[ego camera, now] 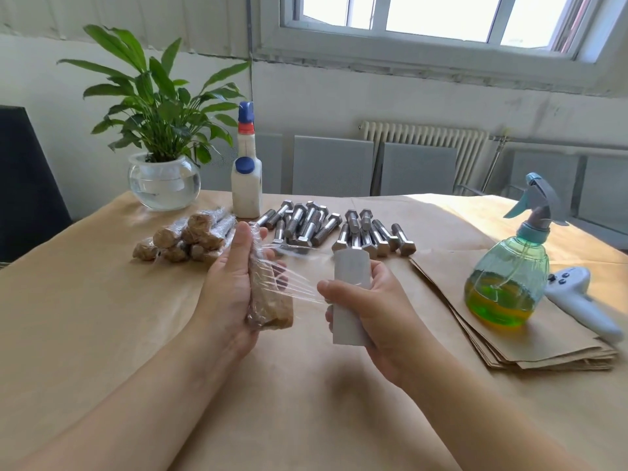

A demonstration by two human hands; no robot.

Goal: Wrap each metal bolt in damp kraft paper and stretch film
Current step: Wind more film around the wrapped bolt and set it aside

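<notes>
Bolt [270, 297] paper-wrapped, half-sheathed in film [302, 283]

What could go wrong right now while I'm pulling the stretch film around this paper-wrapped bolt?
The film between the roll in your right hand and the wrapped bolt in your left hand is bunched into thin strands, so it may tear or rope instead of covering flat. The kraft paper's lower end looks barely covered, so it might stay exposed. Both hands work above the table, so a slipped bolt could drop.

Bright daylight from the window [438, 18], overexposed panes, soft shadows, wide-angle bending at edges
</notes>
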